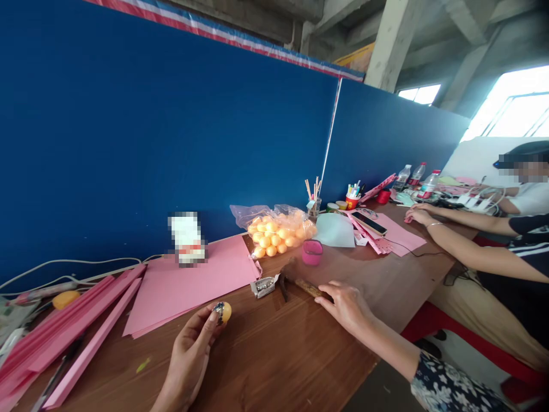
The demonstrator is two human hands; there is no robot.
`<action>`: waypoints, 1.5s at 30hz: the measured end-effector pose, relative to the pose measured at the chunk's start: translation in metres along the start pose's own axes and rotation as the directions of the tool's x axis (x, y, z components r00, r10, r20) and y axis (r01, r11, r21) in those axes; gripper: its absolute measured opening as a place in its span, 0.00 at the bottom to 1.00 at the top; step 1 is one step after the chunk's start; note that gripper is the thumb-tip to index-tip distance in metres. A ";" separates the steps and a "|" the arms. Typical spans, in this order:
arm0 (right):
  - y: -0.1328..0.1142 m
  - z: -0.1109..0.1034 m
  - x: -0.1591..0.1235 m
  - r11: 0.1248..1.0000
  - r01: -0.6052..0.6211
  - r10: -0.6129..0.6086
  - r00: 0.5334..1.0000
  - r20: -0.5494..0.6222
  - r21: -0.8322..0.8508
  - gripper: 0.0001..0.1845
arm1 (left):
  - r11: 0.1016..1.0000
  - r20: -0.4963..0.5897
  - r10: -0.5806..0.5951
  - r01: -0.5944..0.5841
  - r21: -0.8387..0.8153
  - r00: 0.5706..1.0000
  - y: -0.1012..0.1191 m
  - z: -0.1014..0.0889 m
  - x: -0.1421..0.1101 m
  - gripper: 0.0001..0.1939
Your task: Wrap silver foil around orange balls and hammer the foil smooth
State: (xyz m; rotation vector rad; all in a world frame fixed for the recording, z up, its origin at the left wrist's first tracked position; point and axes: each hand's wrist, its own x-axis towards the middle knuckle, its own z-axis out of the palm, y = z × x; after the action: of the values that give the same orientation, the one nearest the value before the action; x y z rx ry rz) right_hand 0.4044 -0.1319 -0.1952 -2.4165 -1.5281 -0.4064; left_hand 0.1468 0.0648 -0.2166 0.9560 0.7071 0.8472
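My left hand [192, 345], low and left of centre, is closed on a small yellow-orange ball [227, 313]. Something shiny and dark sits against the ball by my thumb; its kind does not show clearly. My right hand [346, 306] rests at the table with its fingers around the end of a hammer's wooden handle [305, 285]. The dark hammer head [283, 284] lies on the wood, pointing away from me. Just left of it stands a small opened box [265, 286] with shiny metal pieces inside. A clear bag of orange balls [274, 233] lies behind.
Pink paper sheets [197, 280] and folded pink strips [72, 326] cover the left side. A pink round container [312, 252] stands beyond the hammer. A phone [369, 224], cups of pens [352, 200] and bottles [429, 184] fill the right. Another person's arms [461, 234] rest there.
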 end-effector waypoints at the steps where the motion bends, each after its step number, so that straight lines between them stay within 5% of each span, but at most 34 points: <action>1: -0.003 0.002 0.003 1.000 0.002 -0.002 1.000 0.003 -0.020 0.10 | 1.000 0.002 0.001 -0.001 0.004 1.000 0.000 0.000 0.000 0.15; 7: -0.017 0.009 0.025 0.996 0.054 -0.053 0.998 0.015 -0.076 0.09 | 0.999 -0.015 0.017 -0.017 0.037 1.000 0.001 0.002 0.001 0.17; 14: -0.062 -0.028 0.033 0.983 0.099 -0.077 0.987 -0.141 0.154 0.11 | 0.998 -0.018 0.028 -0.027 0.050 0.999 0.005 0.005 -0.003 0.17; 18: -0.119 -0.034 0.030 0.834 0.205 -0.177 0.979 -0.104 0.513 0.11 | 0.999 -0.020 0.037 -0.036 0.030 0.999 0.006 0.007 -0.004 0.18; 23: -0.162 -0.002 0.052 0.523 0.154 -0.166 0.983 -0.077 0.838 0.09 | 0.998 -0.011 0.051 -0.051 -0.047 0.999 0.005 0.003 -0.001 0.24; 27: -0.168 0.028 0.080 0.369 0.064 -0.090 0.995 -0.033 0.927 0.07 | 0.994 -0.043 0.041 -0.045 -0.099 0.998 0.004 0.000 0.000 0.23; 34: -0.166 0.058 0.078 0.419 0.121 -0.020 0.992 -0.124 0.900 0.07 | 0.993 -0.070 0.002 -0.010 -0.120 0.998 0.004 0.001 0.005 0.23; 45: -0.163 0.027 0.065 0.364 0.207 -0.073 0.978 -0.194 0.908 0.09 | 0.997 -0.035 -0.025 0.022 -0.076 0.999 0.006 -0.001 0.005 0.20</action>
State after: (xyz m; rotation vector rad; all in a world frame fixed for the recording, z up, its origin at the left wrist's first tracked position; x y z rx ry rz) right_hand 0.2856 -0.0003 -0.1864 -1.3060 -1.3357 0.2725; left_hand 0.1472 0.0711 -0.2125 0.8654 0.7110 0.8662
